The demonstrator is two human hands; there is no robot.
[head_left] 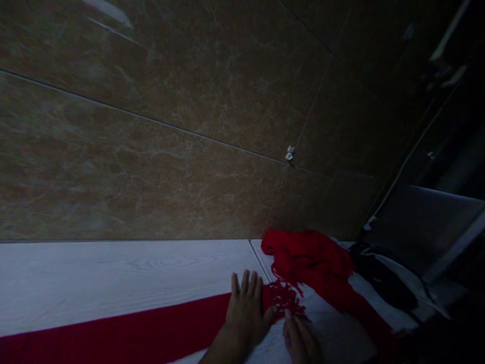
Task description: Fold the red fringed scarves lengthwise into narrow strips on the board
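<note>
Hands open flat: left hand (246,311) presses the red scarf (132,337), right hand (300,338) touches its fringe (287,299).

Dim, underexposed view, darkest at right, edges warped.

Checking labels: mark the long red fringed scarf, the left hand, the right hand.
long red fringed scarf (132,333), head view, flat woven strip.
left hand (246,311), head view, back of hand.
right hand (301,341), head view, back of hand.
</note>
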